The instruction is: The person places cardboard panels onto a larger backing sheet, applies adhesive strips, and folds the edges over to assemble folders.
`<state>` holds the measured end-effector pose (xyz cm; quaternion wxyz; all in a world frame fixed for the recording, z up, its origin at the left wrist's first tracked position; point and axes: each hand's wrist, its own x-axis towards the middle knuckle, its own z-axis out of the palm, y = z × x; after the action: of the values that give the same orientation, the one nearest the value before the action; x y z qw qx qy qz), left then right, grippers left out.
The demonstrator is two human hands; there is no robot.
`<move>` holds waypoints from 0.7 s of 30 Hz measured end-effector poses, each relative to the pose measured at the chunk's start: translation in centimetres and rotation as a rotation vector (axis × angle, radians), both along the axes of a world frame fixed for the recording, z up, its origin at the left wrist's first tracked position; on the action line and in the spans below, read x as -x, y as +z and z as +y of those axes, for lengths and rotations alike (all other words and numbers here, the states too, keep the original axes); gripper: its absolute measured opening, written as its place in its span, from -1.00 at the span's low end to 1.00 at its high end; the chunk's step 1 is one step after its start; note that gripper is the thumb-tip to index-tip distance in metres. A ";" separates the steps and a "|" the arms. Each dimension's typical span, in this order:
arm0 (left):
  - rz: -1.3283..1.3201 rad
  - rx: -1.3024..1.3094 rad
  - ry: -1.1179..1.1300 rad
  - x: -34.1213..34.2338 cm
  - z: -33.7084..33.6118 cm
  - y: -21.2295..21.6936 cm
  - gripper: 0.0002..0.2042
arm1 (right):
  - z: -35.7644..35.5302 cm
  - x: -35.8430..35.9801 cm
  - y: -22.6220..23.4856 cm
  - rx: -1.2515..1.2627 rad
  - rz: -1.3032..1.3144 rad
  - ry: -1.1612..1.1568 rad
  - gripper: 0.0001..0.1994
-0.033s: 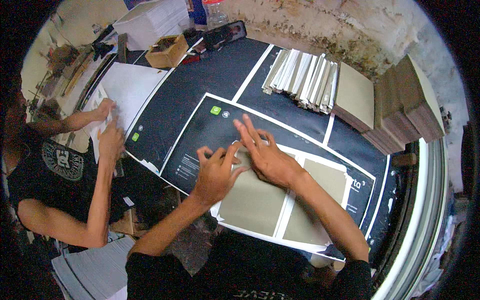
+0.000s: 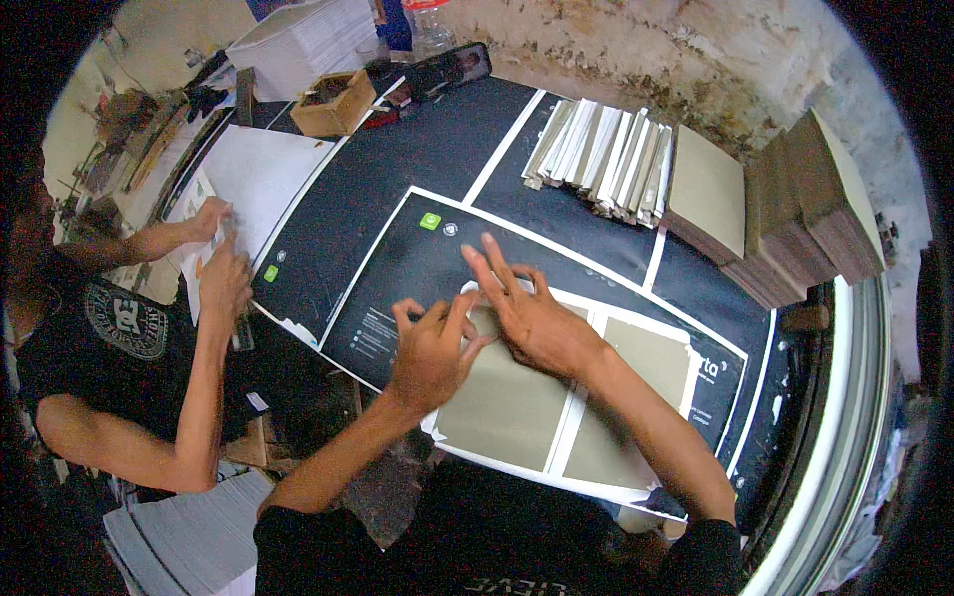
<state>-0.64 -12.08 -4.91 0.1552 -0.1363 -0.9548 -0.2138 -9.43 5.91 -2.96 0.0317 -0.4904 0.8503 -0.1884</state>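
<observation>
Two grey-brown cardboard panels, a left board [image 2: 502, 417] and a right board [image 2: 641, 402], lie side by side on a white cover sheet [image 2: 571, 427], whose edges are folded over in places. A white strip runs between them. Both my hands meet at the far left corner of the left board. My left hand [image 2: 429, 350] has bent fingers standing apart, its thumb over the board and its index finger by the corner edge. My right hand [image 2: 542, 323] rests on the far edge with two fingers stretched out. The corner itself is partly hidden by my fingers.
A dark printed sheet [image 2: 437, 139] covers the table. Stacks of cut boards [image 2: 805, 214] and a row of board and paper strips [image 2: 601, 154] stand far right. A wooden box [image 2: 348, 107] sits far left. On the left, a co-worker's hands [image 2: 224, 258] handle a sheet.
</observation>
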 end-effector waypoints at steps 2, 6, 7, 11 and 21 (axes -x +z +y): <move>-0.144 -0.139 0.070 -1.3 1.3 0.4 -0.48 | 0.0 -0.2 -0.3 -0.103 0.098 0.008 -0.13; -0.269 -0.163 0.069 -3.9 4.6 -0.2 -0.57 | -0.4 -0.1 -0.2 -0.091 0.009 -0.057 -0.06; -0.284 -0.129 0.048 -4.4 5.6 0.0 -0.57 | -0.2 0.0 0.0 -0.093 0.005 -0.055 -0.03; -0.146 -0.066 -0.041 -5.0 11.1 -0.1 -0.49 | 1.9 0.3 0.4 0.024 -0.053 -0.096 0.02; -0.196 0.169 -0.145 -1.9 13.2 -1.9 -0.25 | 18.0 -0.6 -0.5 0.478 0.211 -0.600 -0.52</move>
<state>1.25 1.11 -6.78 0.0332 -0.1959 -0.9677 -0.1553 -8.86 23.96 -3.47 -0.2275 -0.2305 0.8866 -0.3303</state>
